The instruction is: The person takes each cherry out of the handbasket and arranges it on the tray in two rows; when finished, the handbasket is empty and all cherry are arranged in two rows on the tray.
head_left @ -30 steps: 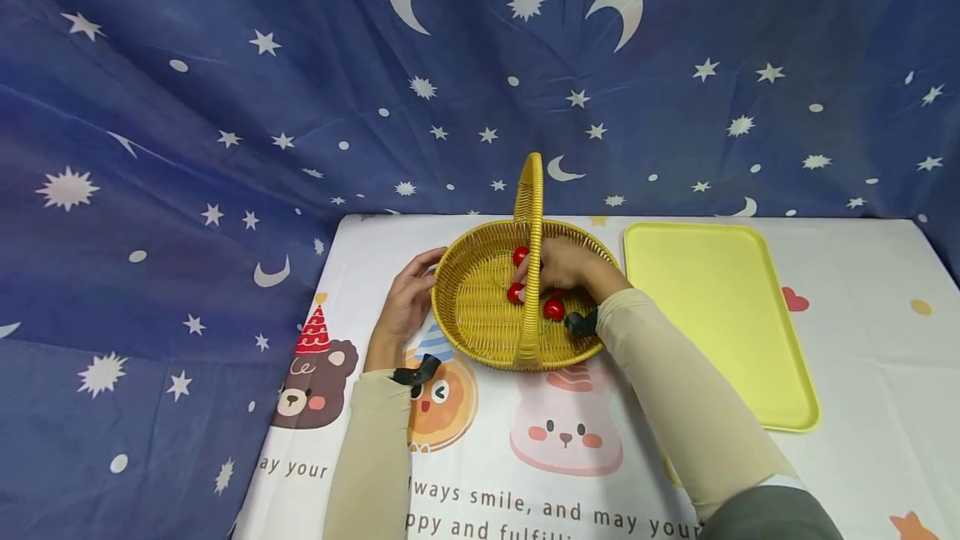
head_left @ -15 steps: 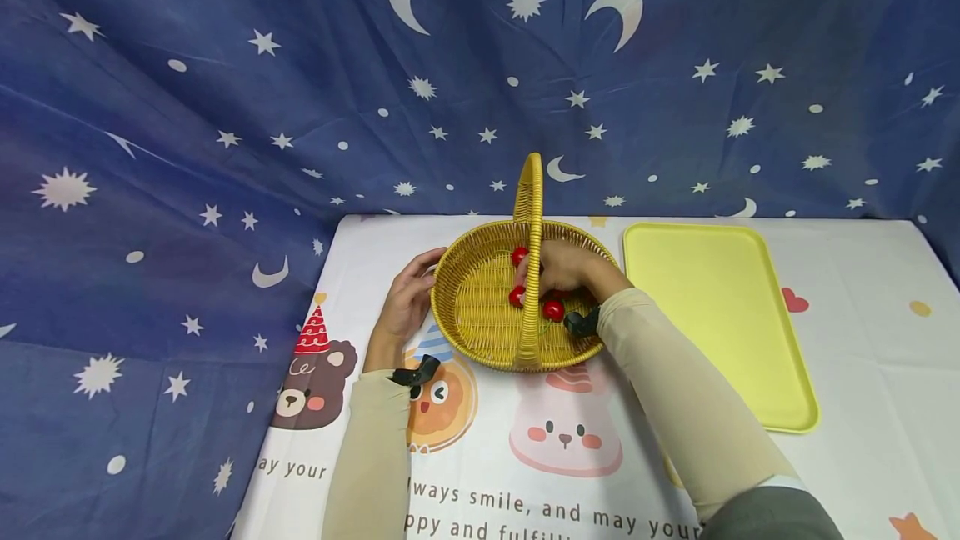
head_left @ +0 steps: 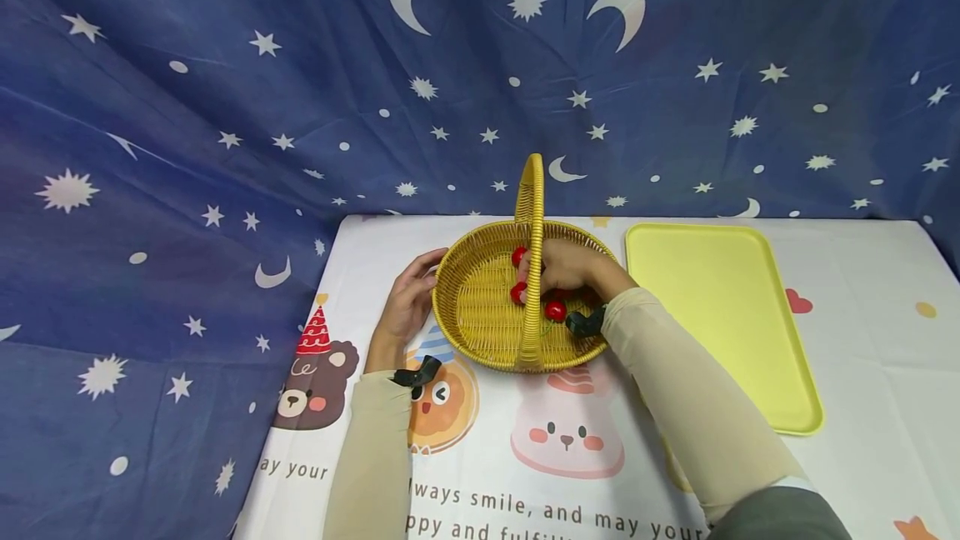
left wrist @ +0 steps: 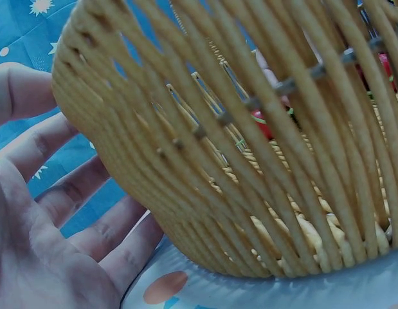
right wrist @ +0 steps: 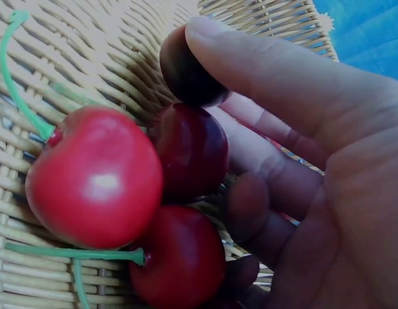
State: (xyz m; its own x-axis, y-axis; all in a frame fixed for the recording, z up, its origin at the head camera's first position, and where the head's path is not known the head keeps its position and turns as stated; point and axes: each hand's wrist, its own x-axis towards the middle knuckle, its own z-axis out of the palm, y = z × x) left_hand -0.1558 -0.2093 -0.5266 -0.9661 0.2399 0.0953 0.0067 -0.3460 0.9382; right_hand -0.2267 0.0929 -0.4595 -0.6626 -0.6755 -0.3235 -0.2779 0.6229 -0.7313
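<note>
A yellow wicker basket (head_left: 480, 307) with a tall arched handle (head_left: 534, 265) stands on the table. My left hand (head_left: 406, 304) rests against its left side, fingers spread and touching the weave (left wrist: 186, 161) in the left wrist view. Inside the basket's right half, my right hand (head_left: 566, 265) reaches down behind the handle. It pinches a dark red cherry (right wrist: 189, 74), thumb on top, while the fingers lie partly hidden behind. Close by are a bright red cherry (right wrist: 96, 180) with a green stem and two darker cherries (right wrist: 192, 151).
A flat yellow tray (head_left: 705, 307) lies right of the basket, partly beneath the right sleeve in view. A white cloth (head_left: 885, 407) with cartoon prints covers the table. Behind it hangs a blue curtain (head_left: 465, 48) with moons and stars.
The cherry at my right thumb shifts very slightly within the basket. Otherwise both hands and the basket keep their places.
</note>
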